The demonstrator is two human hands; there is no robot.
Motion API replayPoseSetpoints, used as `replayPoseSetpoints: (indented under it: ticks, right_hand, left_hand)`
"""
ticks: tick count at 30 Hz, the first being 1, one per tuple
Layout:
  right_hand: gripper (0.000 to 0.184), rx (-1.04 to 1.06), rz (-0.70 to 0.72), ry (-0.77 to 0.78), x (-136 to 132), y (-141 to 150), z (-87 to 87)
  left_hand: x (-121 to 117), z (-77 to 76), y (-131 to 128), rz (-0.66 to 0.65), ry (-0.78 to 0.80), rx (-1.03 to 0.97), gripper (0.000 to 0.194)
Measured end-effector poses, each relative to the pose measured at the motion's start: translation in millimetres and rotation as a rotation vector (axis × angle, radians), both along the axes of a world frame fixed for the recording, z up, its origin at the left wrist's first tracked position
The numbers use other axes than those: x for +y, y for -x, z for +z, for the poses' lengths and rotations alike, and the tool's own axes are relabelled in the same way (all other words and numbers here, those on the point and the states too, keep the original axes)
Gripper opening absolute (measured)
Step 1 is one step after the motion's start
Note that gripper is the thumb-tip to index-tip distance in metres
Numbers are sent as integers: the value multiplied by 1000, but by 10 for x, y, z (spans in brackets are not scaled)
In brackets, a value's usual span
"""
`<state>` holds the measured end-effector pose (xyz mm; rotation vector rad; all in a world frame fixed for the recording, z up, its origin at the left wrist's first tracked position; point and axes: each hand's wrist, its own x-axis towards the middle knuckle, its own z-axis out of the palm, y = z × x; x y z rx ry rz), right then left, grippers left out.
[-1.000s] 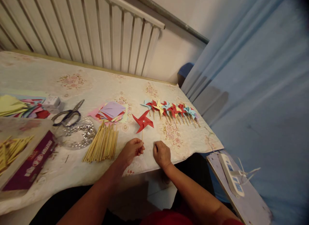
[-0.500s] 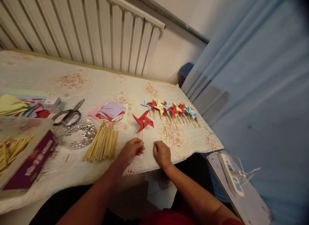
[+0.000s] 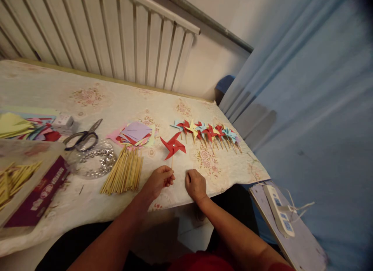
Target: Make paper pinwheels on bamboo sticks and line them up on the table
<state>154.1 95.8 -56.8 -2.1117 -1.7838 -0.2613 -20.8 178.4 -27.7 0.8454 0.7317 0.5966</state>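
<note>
A red paper pinwheel with a small pale centre pin stands upright on a thin stick. My left hand pinches that stick near its lower part, above the front of the table. To its right, my right hand rests on the tablecloth, fingers curled in, with nothing seen in them. A bundle of thin wooden sticks lies left of my left hand. Behind the sticks is a pile of coloured paper squares. Several finished pinwheels in red, yellow and blue lie in a row at the right.
Scissors and a clear dish of small metal pins stand at the left. Beyond them are a plastic box with yellow strips, paper scraps and a small white box. A power strip lies on a board at the right.
</note>
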Motion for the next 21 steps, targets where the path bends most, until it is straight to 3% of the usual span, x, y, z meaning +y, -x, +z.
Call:
replayPoseSetpoints:
  ticks: [21]
  right_hand:
    - [14,8,4,-3,2,-7,-11]
  left_hand:
    - [-12,-13,1,-5,-1,3,25]
